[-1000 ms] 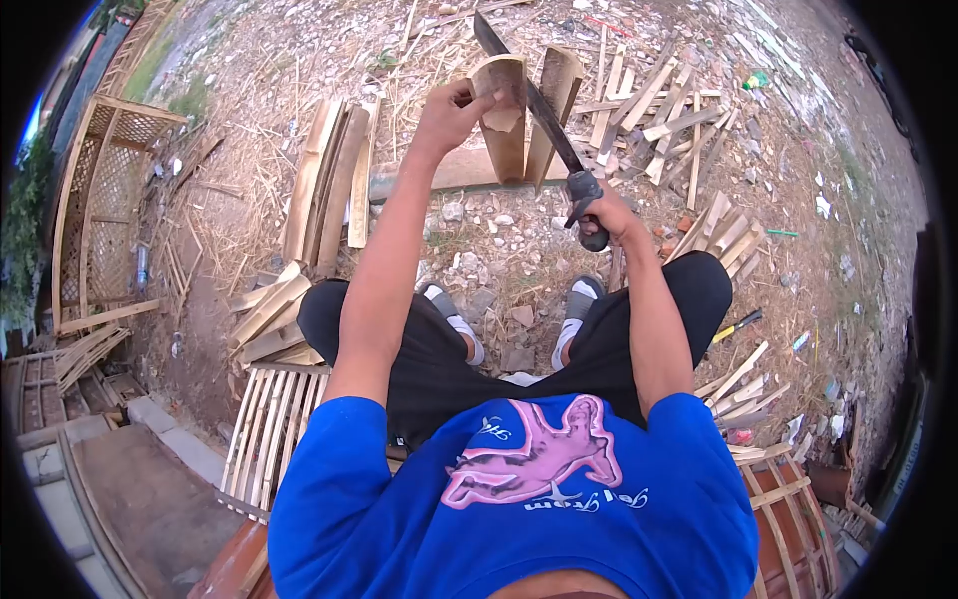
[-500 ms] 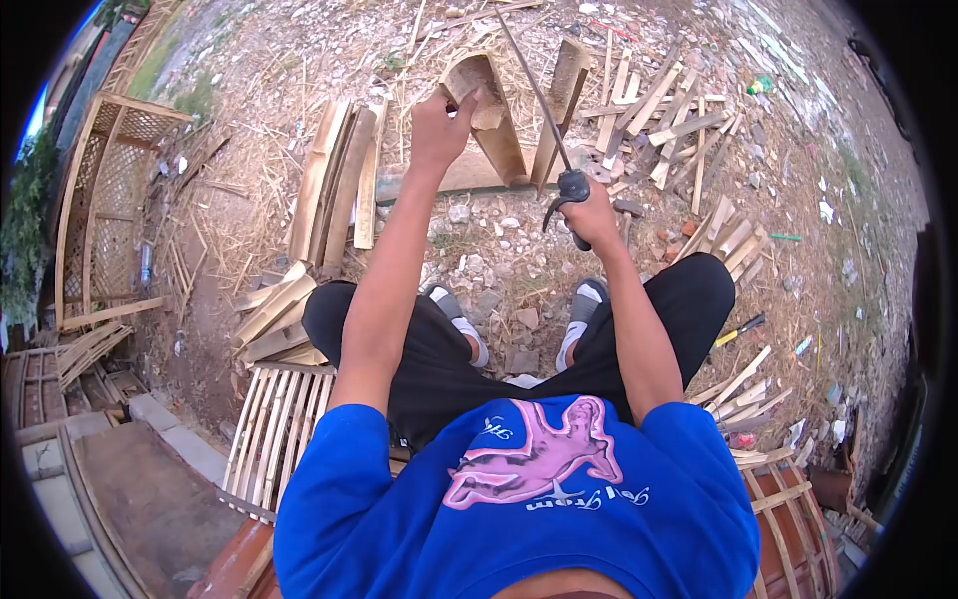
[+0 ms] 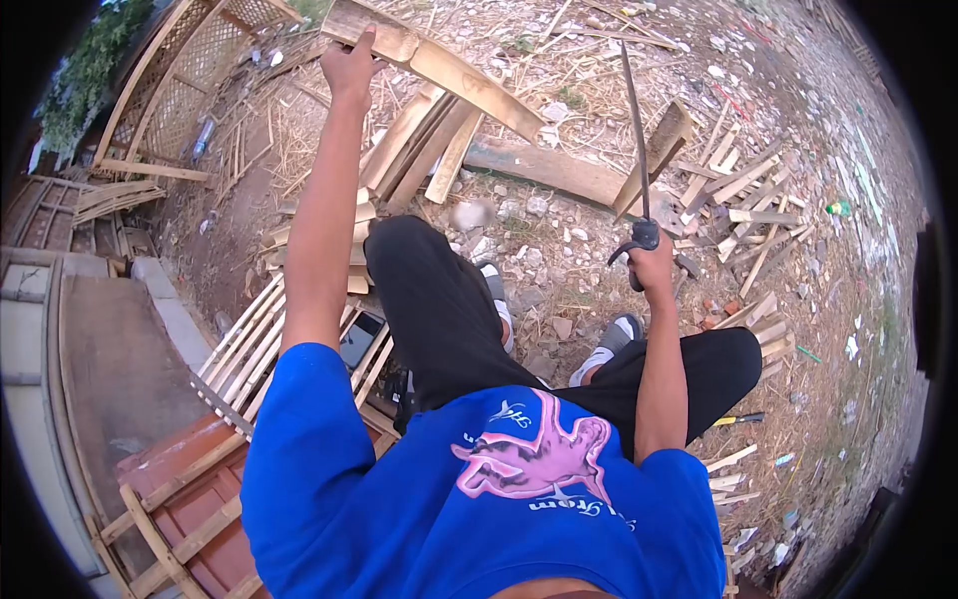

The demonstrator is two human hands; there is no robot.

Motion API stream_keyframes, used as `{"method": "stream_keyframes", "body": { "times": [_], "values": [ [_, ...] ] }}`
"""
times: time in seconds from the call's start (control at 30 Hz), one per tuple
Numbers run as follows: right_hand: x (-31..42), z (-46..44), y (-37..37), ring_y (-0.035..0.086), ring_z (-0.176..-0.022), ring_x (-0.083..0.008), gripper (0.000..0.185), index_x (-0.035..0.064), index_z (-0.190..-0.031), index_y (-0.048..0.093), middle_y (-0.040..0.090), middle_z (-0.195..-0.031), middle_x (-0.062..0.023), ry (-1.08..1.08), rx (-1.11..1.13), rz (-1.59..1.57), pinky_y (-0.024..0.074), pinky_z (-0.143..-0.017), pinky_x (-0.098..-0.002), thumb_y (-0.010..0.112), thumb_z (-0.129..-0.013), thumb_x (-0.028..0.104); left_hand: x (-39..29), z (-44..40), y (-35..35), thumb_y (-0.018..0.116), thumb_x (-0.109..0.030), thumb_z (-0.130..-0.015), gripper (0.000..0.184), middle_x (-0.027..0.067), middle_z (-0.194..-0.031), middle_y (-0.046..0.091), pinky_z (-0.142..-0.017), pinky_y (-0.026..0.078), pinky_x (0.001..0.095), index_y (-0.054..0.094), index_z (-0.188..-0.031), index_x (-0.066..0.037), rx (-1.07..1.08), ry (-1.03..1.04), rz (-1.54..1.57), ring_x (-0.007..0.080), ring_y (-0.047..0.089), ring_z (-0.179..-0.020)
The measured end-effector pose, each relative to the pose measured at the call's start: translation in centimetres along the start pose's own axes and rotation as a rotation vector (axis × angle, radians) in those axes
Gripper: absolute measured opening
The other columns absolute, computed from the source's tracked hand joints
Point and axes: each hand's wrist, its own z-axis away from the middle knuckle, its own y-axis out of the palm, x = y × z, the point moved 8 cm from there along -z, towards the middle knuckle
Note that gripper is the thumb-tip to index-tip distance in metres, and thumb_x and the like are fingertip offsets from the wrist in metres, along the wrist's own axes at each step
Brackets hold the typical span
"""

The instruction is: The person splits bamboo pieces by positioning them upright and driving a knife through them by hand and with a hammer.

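Observation:
My left hand (image 3: 351,72), reaching far out at the upper left, grips a long split bamboo piece (image 3: 464,80) near its end. The piece slants down to the right, above several bamboo lengths (image 3: 414,150) on the ground. My right hand (image 3: 651,268) is closed round the black handle of a machete (image 3: 636,130), whose long blade points up and away. Just behind the blade, another split bamboo piece (image 3: 659,155) stands tilted beside a wooden plank (image 3: 549,170) lying on the ground.
Split bamboo strips (image 3: 753,195) lie piled at the right. A slatted bamboo rack (image 3: 244,339) with a phone (image 3: 361,337) is by my left leg. A lattice frame (image 3: 195,80) stands at the upper left, and a yellow-and-black tool (image 3: 736,419) lies beyond my right knee.
My left hand has carried its bamboo piece away to the left, from upright to slanting. The machete now points more upright, apart from that piece. The view has turned left.

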Motion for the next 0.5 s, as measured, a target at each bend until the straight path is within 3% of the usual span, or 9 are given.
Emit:
{"method": "stream_keyframes", "body": {
  "times": [0.07,0.17,0.33,0.5],
  "values": [
    [2.1,0.5,0.4,0.051,-0.048,-0.0118,0.017,0.0022,-0.084,0.057,0.054,-0.061,-0.0024,0.004,0.024,0.003,0.0403,-0.045,-0.0297,0.064,-0.068,0.002,-1.0,-1.4,-4.9,0.068,-0.009,-0.089,0.037,0.0167,-0.111,0.063,-0.074,0.064,0.0379,0.053,-0.119,0.007,-0.099,0.044,-0.004,0.0255,0.067,-0.094],
    [1.5,0.4,1.2,0.049,-0.045,-0.0089,0.017,0.0043,-0.081,0.055,0.053,-0.060,0.0001,-0.040,0.076,0.040,0.0368,-0.042,-0.0261,0.070,-0.074,0.003,-1.4,-1.5,-13.0,0.066,-0.006,-0.090,0.039,0.0195,-0.117,0.060,-0.075,0.065,0.0431,0.049,-0.122,0.007,-0.265,0.041,0.000,0.0298,0.067,-0.097],
    [0.4,0.4,1.7,0.047,-0.046,-0.0099,0.022,0.0048,-0.079,0.055,0.051,-0.060,0.0003,-0.178,0.081,0.152,0.0354,-0.044,-0.0278,0.075,-0.072,0.004,9.0,-1.9,-34.2,0.063,-0.006,-0.092,0.046,0.0228,-0.124,0.054,-0.080,0.063,0.0503,0.040,-0.128,0.009,-0.650,-0.200,0.248,0.0368,0.062,-0.107],
    [2.0,1.2,2.9,0.046,-0.049,-0.0096,0.019,0.0042,-0.080,0.054,0.051,-0.062,0.0007,-0.109,0.141,0.137,0.0352,-0.045,-0.0285,0.071,-0.071,0.003,10.4,11.0,-40.8,0.059,-0.008,-0.093,0.053,0.0248,-0.129,0.051,-0.093,0.055,0.0573,0.032,-0.135,0.008,-1.033,-0.103,0.455,0.0414,0.059,-0.113]
  ]
}}
